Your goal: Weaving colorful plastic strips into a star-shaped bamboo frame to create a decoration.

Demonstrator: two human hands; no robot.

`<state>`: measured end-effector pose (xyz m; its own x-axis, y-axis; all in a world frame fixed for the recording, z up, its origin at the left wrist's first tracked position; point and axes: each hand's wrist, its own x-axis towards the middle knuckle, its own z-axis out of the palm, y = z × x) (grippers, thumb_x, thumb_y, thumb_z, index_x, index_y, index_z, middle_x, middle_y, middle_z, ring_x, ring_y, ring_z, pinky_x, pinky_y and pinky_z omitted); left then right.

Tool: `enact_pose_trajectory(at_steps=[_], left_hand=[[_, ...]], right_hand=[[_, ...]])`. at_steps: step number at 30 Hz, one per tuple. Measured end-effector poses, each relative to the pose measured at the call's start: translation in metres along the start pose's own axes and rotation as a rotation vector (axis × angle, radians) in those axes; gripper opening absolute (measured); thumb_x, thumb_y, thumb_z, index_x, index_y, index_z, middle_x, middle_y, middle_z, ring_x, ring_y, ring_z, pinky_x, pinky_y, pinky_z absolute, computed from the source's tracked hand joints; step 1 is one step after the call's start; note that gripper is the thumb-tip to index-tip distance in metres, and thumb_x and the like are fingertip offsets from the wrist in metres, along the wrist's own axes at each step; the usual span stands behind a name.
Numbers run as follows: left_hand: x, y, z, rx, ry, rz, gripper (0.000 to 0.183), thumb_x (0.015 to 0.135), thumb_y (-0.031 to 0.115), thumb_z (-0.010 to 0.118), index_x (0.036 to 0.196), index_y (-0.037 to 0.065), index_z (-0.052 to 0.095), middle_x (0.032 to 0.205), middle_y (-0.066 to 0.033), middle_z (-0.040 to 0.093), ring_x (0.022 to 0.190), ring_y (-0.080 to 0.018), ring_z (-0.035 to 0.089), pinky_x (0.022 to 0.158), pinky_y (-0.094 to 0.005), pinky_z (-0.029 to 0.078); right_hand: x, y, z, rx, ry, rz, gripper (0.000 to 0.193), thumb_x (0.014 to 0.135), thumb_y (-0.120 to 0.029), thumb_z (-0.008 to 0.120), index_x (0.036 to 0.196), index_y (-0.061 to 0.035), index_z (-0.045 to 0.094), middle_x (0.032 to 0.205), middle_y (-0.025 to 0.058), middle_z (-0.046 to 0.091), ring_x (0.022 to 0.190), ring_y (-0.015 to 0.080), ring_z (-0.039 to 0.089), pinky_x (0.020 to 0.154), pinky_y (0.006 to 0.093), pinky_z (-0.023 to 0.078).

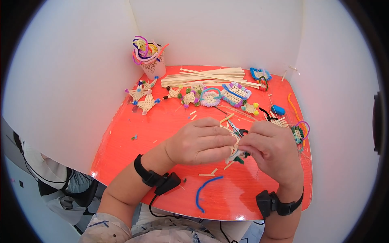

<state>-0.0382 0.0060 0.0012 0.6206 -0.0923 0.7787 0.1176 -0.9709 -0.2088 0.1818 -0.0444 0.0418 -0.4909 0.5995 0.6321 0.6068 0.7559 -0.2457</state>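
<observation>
Our left hand [202, 139] and right hand [273, 150] meet, clamped on a small woven piece [235, 150] between them; we have room leftward to the red tabletop [121, 150] edge; white walls [214, 32] rise beyond.

Forearms [123, 188] angled inward, left hand [202, 141] extended, right hand [272, 148] curled in a pinch

red desk [121, 146], pale pink cup [158, 70] with brown lacy pattern at upper left, cream strips [206, 77] at upper centre, lilac-edged mat [236, 96] with blue band, blue pipe cleaner [197, 196] at lower centre, cream weave [232, 156] with dark green tuft [239, 160]
</observation>
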Motion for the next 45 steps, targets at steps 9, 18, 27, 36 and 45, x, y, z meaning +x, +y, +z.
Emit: enact_pose_trajectory(at_steps=[9, 18, 27, 36, 45], left_hand=[[0.000, 0.002, 0.008, -0.178, -0.010, -0.333, 0.031, 0.071, 0.009, 0.078, 0.100, 0.011, 0.066, 0.087, -0.0028, 0.068, 0.073, -0.0227, 0.062, 0.068, -0.0333, 0.048], [0.002, 0.013, 0.010, -0.474, -0.019, -0.645, 0.035, 0.069, 0.003, 0.078, 0.100, 0.011, 0.067, 0.086, -0.0040, 0.067, 0.076, -0.0210, 0.064, 0.068, -0.0314, 0.051], [-0.001, 0.013, 0.014, -0.623, -0.075, -0.874, 0.028, 0.072, 0.002, 0.077, 0.099, 0.004, 0.069, 0.089, -0.0055, 0.070, 0.078, -0.0137, 0.067, 0.070, -0.0263, 0.052], [0.005, 0.010, 0.014, -1.161, 0.026, -1.304, 0.020, 0.090, 0.010, 0.068, 0.106, -0.001, 0.068, 0.095, -0.0057, 0.071, 0.086, -0.0093, 0.067, 0.076, -0.0246, 0.054], [-0.005, 0.004, 0.024, -1.128, 0.161, -1.485, 0.020, 0.089, 0.009, 0.068, 0.107, -0.002, 0.067, 0.098, -0.0075, 0.071, 0.088, -0.0100, 0.067, 0.078, -0.0252, 0.053]], right_hand=[[-0.001, 0.001, 0.005, 0.327, -0.135, 0.270, 0.010, 0.087, -0.005, 0.062, 0.090, -0.0016, 0.053, 0.081, 0.0110, 0.057, 0.069, 0.0262, 0.059, 0.063, 0.0345, 0.048], [-0.002, 0.015, 0.010, 0.802, -0.251, 0.426, 0.007, 0.094, -0.001, 0.051, 0.101, -0.0018, 0.049, 0.072, 0.0042, 0.058, 0.063, 0.0110, 0.055, 0.059, 0.0262, 0.045], [-0.001, 0.013, 0.015, 0.897, -0.263, 0.564, 0.016, 0.101, -0.016, 0.047, 0.112, -0.0036, 0.046, 0.076, -0.0010, 0.050, 0.066, 0.0055, 0.045, 0.058, 0.0221, 0.040], [-0.008, 0.033, 0.039, 1.064, -0.024, 0.513, 0.046, 0.103, -0.041, 0.041, 0.128, -0.0019, 0.041, 0.110, 0.0076, 0.051, 0.096, 0.0128, 0.054, 0.079, 0.0272, 0.045], [-0.005, 0.022, 0.025, 0.203, 0.553, 0.177, 0.027, 0.088, -0.012, 0.066, 0.112, -0.0041, 0.056, 0.111, 0.0091, 0.053, 0.107, 0.0188, 0.050, 0.092, 0.0347, 0.039]])
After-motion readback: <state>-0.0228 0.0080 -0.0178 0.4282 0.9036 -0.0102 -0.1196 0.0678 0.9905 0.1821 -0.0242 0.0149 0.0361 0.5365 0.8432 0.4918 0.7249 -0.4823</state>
